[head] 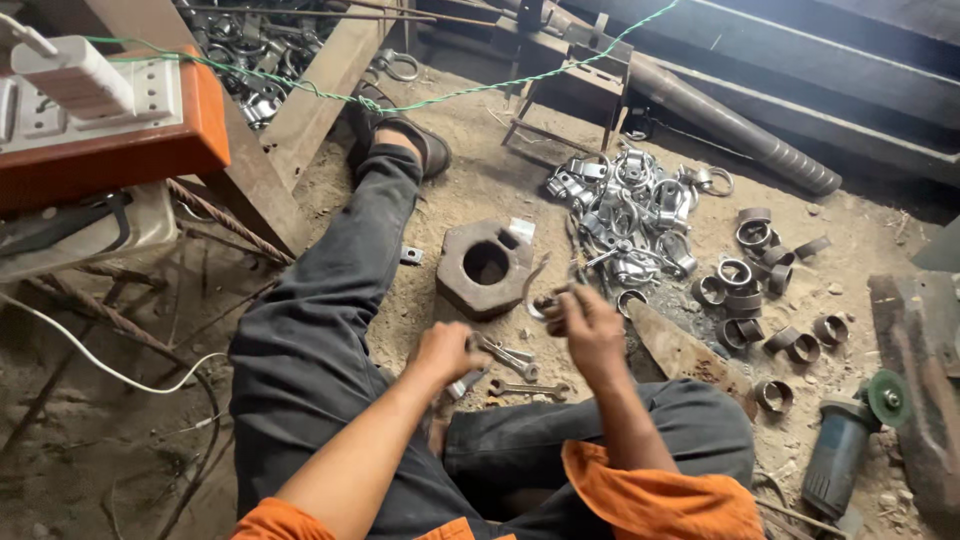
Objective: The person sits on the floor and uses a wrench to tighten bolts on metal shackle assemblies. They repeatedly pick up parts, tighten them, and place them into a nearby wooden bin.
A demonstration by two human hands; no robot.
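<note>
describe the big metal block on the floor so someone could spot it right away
Start at the person's outstretched leg on the dirt floor. Just right of its knee, ahead of the left hand, lies a thick rusty block. Unlike the small shiny clamps beside it, it is chunky, many-sided and brown, with one large round hole.

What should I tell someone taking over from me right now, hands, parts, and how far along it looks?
Left hand: closed on a spanner above the dirt floor.
Right hand: holding a small metal clamp piece; grip detail blurred.
Another spanner lies on the ground between the knees.
Heavy block with a round hole sits just ahead of the hands.
Pile of shiny clamps lies beyond the right hand; dark rings lie right of it.
Grinder lies at far right, untouched.
Done versus left: cannot tell which pile is finished.
</note>
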